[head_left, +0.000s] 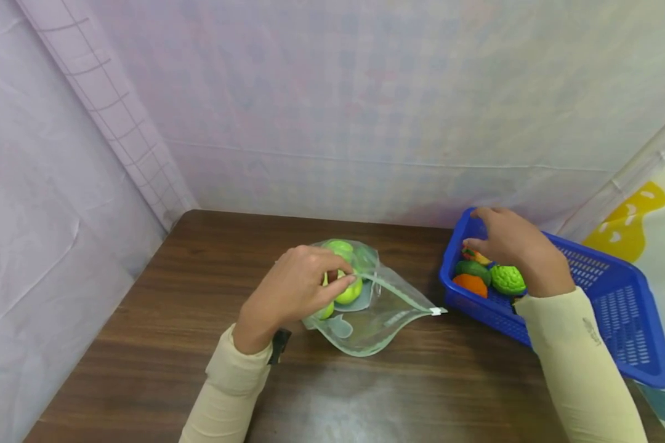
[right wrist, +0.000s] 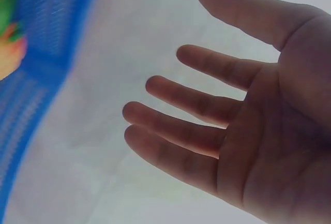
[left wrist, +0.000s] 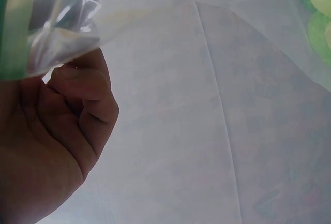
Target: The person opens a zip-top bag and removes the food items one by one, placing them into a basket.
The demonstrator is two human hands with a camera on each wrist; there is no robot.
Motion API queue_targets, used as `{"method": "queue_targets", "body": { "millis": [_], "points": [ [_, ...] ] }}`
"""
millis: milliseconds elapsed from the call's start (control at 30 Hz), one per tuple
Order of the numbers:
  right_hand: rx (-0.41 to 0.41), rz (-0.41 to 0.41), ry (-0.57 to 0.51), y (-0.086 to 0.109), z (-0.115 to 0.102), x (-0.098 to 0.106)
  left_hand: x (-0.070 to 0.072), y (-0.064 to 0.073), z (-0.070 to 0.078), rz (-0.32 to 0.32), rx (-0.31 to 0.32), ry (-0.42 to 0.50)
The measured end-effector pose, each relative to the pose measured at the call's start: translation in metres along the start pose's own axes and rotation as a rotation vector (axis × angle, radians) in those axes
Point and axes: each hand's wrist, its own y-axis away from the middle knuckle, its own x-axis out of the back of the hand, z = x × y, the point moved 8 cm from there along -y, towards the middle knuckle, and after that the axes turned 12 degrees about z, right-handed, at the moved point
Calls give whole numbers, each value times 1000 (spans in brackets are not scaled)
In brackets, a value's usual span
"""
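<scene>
My left hand [head_left: 296,286] pinches the rim of a clear zip bag [head_left: 374,335] between thumb and fingers. Several light green round fruits or vegetables [head_left: 348,289] lie inside it, and its mouth gapes toward the right, where a white slider [head_left: 436,311] sits at the corner. In the left wrist view the bag's green-edged plastic [left wrist: 15,38] covers part of the fingertips. My right hand [head_left: 512,243] hovers over the left part of a blue basket [head_left: 632,307]; the right wrist view shows its fingers [right wrist: 196,105] spread, with nothing held.
Inside the basket lie an orange piece [head_left: 470,284], a dark green piece [head_left: 473,269], a bumpy bright green piece [head_left: 507,280] and a red-yellow piece [head_left: 476,255]. A brown wooden table [head_left: 199,295] carries bag and basket. Pale cloth [head_left: 366,111] hangs behind it.
</scene>
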Motion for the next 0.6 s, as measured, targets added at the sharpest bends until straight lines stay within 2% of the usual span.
{"method": "queue_targets", "body": {
  "millis": [200,267,400,500,600],
  "points": [
    [37,84,-124,24,-47,18,0,0,1,-2,-5,-22],
    [44,151,-179,34,-60,24,-1,-1,3,-1,-14,-21],
    [106,405,-268,56,-85,35,0,-1,5,11,-28,-8],
    [186,599,-333,75,-104,41,1,0,5,20,-28,-2],
    [270,702,-388,91,-124,44,2,1,4,22,-25,1]
  ]
}}
